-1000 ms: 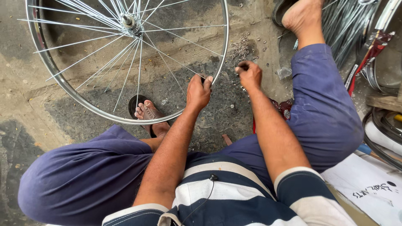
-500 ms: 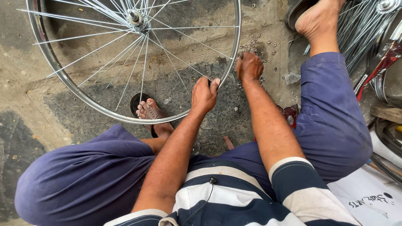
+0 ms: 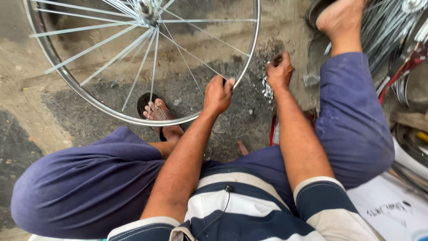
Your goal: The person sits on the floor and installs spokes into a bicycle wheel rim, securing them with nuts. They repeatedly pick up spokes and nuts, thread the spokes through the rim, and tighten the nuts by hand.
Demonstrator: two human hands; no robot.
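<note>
A silver bicycle wheel rim [image 3: 71,80] with thin spokes [image 3: 133,67] stands upright on the concrete ground in front of me. My left hand [image 3: 217,94] grips the rim's lower right edge where a spoke meets it. My right hand [image 3: 279,71] hovers with curled fingers over a small heap of shiny metal bits [image 3: 267,87] on the ground to the right of the rim. Whether it has pinched one is hidden by the fingers.
My sandalled left foot [image 3: 158,114] rests under the rim. My bare right foot [image 3: 341,18] stretches toward another wheel with spokes [image 3: 392,27] at the top right. A red-handled tool [image 3: 273,129] lies between my legs. White paper [image 3: 392,209] lies at the lower right.
My right hand has moved away from the left hand, up and right, to the heap of metal bits. The left hand has stayed on the rim.
</note>
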